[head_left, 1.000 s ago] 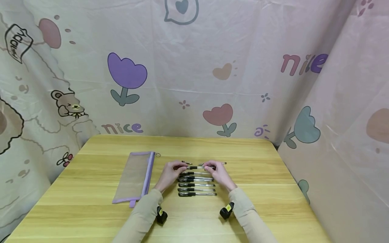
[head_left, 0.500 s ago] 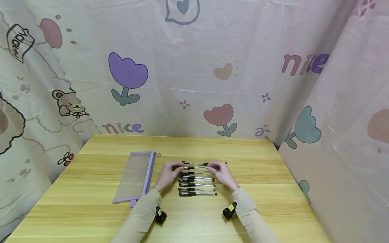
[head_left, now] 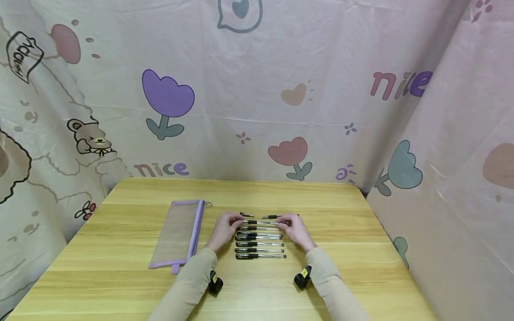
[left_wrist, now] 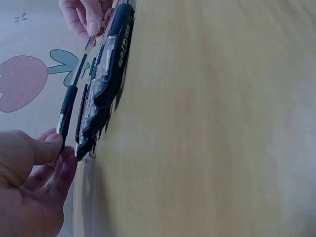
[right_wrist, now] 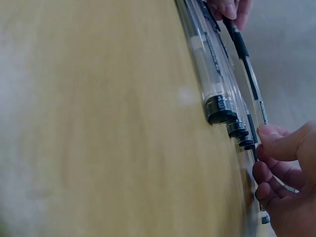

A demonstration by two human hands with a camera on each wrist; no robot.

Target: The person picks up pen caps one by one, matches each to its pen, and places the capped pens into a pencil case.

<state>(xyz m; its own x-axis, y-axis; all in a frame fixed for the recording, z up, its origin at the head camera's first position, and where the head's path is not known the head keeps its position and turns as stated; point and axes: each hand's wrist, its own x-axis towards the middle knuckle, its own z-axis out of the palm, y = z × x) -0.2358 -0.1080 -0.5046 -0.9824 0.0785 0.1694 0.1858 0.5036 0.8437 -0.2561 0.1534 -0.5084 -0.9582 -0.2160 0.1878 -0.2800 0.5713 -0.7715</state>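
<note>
My left hand (head_left: 225,230) pinches the capped end of a black-and-clear pen (head_left: 257,222), and my right hand (head_left: 295,230) pinches its other end. In the left wrist view the left thumb and fingers (left_wrist: 49,148) close on the pen's dark end (left_wrist: 66,111). The right wrist view shows the right thumb and finger on the clear end of the same pen (right_wrist: 252,79). Toward the front edge, several capped pens (head_left: 260,256) lie in a column of parallel rows. Behind the held pen lie a small black cap (head_left: 246,215) and an uncapped pen (head_left: 272,216), partly behind the right hand.
A flat mesh pouch (head_left: 176,234) with purple edging and zip lies left of the pens on the wooden table (head_left: 120,285). A printed curtain (head_left: 241,89) stands behind the table and at both sides.
My right hand has moved slightly right along the held pen, showing more of its clear barrel and of the uncapped pen behind. The left hand has shifted slightly left, still gripping.
</note>
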